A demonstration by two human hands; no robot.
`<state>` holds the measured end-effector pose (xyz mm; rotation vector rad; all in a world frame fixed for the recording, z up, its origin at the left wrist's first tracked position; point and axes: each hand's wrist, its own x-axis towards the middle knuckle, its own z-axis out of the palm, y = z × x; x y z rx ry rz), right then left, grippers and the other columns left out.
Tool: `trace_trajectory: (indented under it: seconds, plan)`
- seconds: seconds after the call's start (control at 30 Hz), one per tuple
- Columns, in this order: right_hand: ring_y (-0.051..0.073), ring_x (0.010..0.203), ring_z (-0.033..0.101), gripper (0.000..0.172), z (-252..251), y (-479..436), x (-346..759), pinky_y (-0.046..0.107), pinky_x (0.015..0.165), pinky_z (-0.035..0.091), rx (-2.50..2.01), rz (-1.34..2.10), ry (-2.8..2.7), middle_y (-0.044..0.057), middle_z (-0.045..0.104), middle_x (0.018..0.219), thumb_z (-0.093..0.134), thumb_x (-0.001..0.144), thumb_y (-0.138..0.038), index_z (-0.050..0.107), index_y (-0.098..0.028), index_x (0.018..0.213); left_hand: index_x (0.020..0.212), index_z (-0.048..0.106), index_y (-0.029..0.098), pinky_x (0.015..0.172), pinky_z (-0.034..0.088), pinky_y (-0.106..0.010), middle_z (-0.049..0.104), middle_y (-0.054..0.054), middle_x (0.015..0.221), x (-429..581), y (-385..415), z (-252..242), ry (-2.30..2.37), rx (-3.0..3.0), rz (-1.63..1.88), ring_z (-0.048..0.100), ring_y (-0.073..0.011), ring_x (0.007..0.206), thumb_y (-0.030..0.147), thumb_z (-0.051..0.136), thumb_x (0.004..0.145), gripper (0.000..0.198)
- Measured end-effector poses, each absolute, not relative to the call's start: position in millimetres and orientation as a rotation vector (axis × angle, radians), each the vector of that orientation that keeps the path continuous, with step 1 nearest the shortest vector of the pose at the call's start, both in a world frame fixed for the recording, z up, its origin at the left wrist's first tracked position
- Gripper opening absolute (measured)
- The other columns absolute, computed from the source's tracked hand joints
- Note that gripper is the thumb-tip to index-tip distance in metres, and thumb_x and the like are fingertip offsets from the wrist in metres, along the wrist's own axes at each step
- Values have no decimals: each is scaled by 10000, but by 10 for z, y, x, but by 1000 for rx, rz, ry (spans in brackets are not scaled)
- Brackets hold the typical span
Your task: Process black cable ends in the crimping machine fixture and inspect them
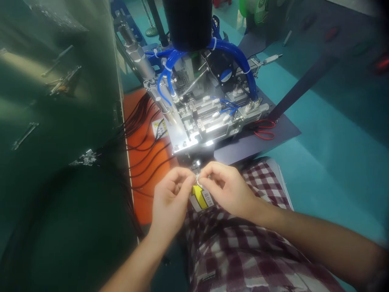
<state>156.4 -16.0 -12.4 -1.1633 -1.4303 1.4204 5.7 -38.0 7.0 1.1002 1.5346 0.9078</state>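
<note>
My left hand [174,192] and my right hand [226,186] meet at the front of a metal machine [212,117], fingertips nearly touching. Each pinches thumb against index finger. Between the tips shows a tiny pale piece [197,178], too small to name. Just below it is a label with a yellow arrow [199,196]. A small metal part [196,164] of the machine sits right beyond my fingers. What lies inside each pinch is mostly hidden.
Black cables [146,158] run across an orange plate [142,207] on the left to a bundle with metallic ends [88,157] on a dark green surface [69,227]. Blue air hoses [237,48] arch over the machine. A red cord [264,132] lies at its right.
</note>
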Motion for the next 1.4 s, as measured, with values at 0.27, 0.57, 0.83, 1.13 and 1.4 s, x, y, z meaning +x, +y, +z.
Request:
trace_trajectory:
  seconds: [0.27,0.57,0.83,1.13,1.4]
  plan:
    - [44,396,329,114,-112,-39,1584,161,362,267,-1209,1764,-1235,-77,446,513,585,839,-240,575,-161,758,885,597,203,476,373,-153,563,38,674,-12,-250,82,1424,1082,814,453,-55,531,408,602,859,207]
    - [64,369,361,97,-157,-14,1605,181,356,279,-1233,1717,-1288,-86,411,459,549,861,-234,592,-176,796,915,681,179,455,432,-177,568,26,589,-24,-208,43,1476,1099,853,504,-84,499,343,709,774,218]
    - [106,617,536,98,-180,-8,1579,237,581,440,-1271,1435,-1532,-4,617,743,572,846,-207,604,-169,761,786,687,164,384,339,-165,450,55,475,-76,-208,-21,1428,755,802,385,-57,427,384,773,690,255]
    - [89,609,540,90,-139,58,1629,231,576,444,-1249,1175,-1753,-1,664,873,619,846,-211,655,-183,923,767,656,171,358,307,-164,428,65,447,-60,-194,-51,1469,691,799,352,-53,387,412,748,706,264]
    - [132,728,608,69,-132,69,1612,251,625,471,-1057,716,-1956,47,642,845,590,868,-142,656,-155,855,822,664,167,368,326,-170,406,74,439,-68,-230,-50,1477,780,797,354,-54,383,411,719,738,263]
